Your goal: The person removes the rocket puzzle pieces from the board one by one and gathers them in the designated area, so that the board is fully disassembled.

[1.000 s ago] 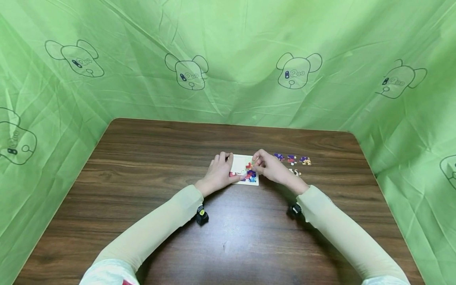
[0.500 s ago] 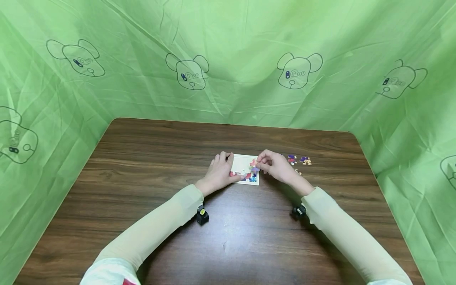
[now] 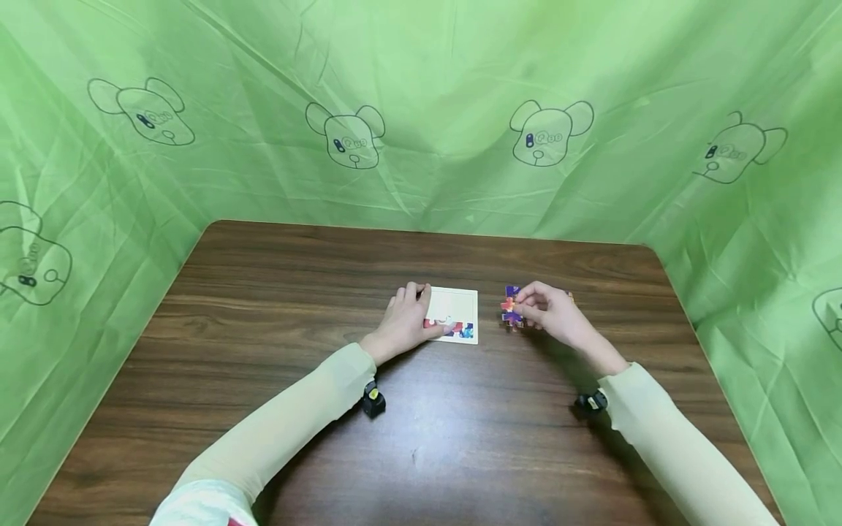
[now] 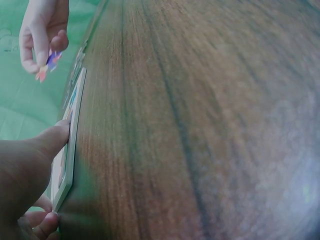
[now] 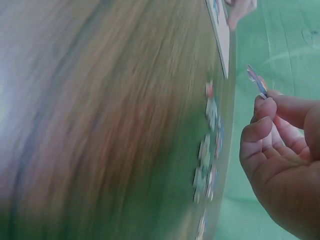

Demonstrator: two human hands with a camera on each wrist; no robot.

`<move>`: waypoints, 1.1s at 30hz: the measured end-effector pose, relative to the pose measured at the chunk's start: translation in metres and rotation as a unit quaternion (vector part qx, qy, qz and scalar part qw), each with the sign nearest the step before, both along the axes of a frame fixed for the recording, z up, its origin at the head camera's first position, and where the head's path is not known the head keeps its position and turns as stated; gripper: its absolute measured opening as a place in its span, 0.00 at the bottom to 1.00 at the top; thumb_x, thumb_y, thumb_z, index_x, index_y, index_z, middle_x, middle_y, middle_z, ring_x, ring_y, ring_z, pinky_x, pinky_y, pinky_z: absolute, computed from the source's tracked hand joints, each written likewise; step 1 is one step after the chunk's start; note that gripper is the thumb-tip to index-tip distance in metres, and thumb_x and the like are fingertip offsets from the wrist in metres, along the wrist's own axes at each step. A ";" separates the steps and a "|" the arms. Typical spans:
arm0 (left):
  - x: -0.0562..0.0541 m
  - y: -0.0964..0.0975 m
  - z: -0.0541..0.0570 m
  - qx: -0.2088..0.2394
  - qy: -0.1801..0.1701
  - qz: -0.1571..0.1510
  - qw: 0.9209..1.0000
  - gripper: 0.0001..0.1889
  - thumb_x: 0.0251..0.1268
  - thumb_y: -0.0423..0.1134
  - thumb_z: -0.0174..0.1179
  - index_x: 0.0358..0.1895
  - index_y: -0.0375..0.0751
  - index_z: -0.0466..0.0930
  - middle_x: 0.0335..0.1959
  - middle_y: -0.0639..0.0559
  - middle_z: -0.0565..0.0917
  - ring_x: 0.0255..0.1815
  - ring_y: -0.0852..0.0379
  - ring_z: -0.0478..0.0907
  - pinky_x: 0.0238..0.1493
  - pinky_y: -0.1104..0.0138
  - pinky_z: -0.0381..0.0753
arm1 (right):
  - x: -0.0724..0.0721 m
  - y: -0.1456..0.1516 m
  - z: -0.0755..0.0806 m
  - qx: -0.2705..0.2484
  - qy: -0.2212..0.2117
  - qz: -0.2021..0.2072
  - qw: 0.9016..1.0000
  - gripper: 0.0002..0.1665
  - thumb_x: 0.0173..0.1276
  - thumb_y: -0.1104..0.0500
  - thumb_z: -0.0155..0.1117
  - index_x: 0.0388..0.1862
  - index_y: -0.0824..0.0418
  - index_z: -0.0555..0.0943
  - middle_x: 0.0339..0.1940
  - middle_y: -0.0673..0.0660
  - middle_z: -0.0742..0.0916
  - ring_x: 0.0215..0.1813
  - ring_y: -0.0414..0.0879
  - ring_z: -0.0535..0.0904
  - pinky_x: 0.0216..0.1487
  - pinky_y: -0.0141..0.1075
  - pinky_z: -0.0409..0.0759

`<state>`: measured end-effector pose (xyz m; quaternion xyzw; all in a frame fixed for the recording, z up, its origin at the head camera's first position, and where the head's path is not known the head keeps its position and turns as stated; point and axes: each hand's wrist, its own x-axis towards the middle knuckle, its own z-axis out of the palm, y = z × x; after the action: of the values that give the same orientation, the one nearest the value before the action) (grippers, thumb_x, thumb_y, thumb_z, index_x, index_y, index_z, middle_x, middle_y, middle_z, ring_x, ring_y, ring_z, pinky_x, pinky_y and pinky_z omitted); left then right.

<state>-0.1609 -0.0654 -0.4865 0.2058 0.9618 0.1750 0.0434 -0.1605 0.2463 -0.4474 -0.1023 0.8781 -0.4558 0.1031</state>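
Observation:
My left hand (image 3: 406, 318) holds a small white-rimmed puzzle board (image 3: 475, 307) on the table, fingers at its left edge. The thumb (image 4: 56, 137) lies over its near side, as the left wrist view shows. Joined colourful pieces fill the visible near part of the board; its upper part is plain white. My right hand (image 3: 555, 315), to the right of the board, pinches a red and purple puzzle piece (image 5: 257, 81) between thumb and finger, raised above the table. Loose puzzle pieces (image 5: 204, 172) lie below that hand, partly hidden by it in the head view.
A dark wood-grain table (image 3: 316, 263) spreads around the board. Green cloth (image 3: 447, 197) with printed bear outlines hangs behind the table and at both sides. A black wrist camera (image 3: 373, 400) sits under the left sleeve and another black camera (image 3: 590, 403) under the right.
My right hand has moved right, away from the board to over the loose pieces, carrying the pinched puzzle piece with it. My left hand has stayed on the board.

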 end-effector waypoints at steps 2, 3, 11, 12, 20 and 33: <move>0.000 0.000 0.000 0.002 -0.002 0.000 1.000 0.54 0.65 0.66 0.66 0.79 0.26 0.59 0.70 0.34 0.67 0.65 0.39 0.66 0.61 0.52 0.71 | 0.002 0.009 0.000 -0.002 0.003 -0.009 1.000 0.11 0.72 0.64 0.70 0.47 0.68 0.80 0.36 0.62 0.87 0.29 0.50 0.82 0.29 0.34 0.80; 0.000 0.000 0.000 0.002 -0.002 0.001 1.000 0.54 0.65 0.66 0.66 0.79 0.26 0.59 0.70 0.34 0.67 0.65 0.39 0.67 0.61 0.52 0.71 | 0.003 0.013 0.001 -0.005 0.004 -0.013 1.000 0.11 0.72 0.64 0.70 0.48 0.68 0.80 0.36 0.63 0.87 0.28 0.49 0.81 0.29 0.34 0.80; 0.001 0.000 -0.001 0.009 0.008 0.003 1.000 0.53 0.65 0.65 0.68 0.78 0.26 0.60 0.69 0.34 0.67 0.64 0.39 0.67 0.60 0.52 0.72 | 0.012 0.045 0.000 -0.004 -0.007 -0.034 0.999 0.13 0.75 0.63 0.67 0.51 0.70 0.80 0.36 0.65 0.86 0.29 0.44 0.80 0.29 0.35 0.81; 0.001 0.000 -0.001 0.010 0.006 0.003 1.000 0.53 0.65 0.65 0.67 0.78 0.26 0.60 0.69 0.34 0.67 0.64 0.39 0.67 0.60 0.52 0.71 | 0.013 0.049 -0.001 -0.001 -0.009 -0.037 0.999 0.13 0.75 0.63 0.67 0.51 0.71 0.80 0.36 0.65 0.86 0.29 0.43 0.79 0.29 0.35 0.81; 0.001 0.001 -0.002 0.009 0.007 0.003 1.000 0.54 0.64 0.66 0.67 0.78 0.26 0.60 0.69 0.34 0.67 0.64 0.39 0.67 0.60 0.52 0.71 | 0.022 0.079 -0.009 0.009 0.002 -0.060 0.998 0.14 0.75 0.62 0.68 0.50 0.72 0.80 0.32 0.61 0.87 0.28 0.40 0.79 0.28 0.35 0.80; 0.001 0.001 -0.001 0.010 0.005 0.005 1.000 0.53 0.65 0.65 0.67 0.79 0.26 0.60 0.69 0.34 0.67 0.64 0.39 0.67 0.61 0.52 0.71 | 0.019 0.104 -0.023 0.013 -0.003 -0.083 0.996 0.17 0.75 0.61 0.67 0.52 0.75 0.79 0.30 0.56 0.87 0.26 0.39 0.78 0.25 0.33 0.77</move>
<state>-0.1596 -0.0647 -0.4874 0.2027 0.9613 0.1834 0.0356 -0.1416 0.3501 -0.4707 -0.0264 0.8893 -0.4513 0.0689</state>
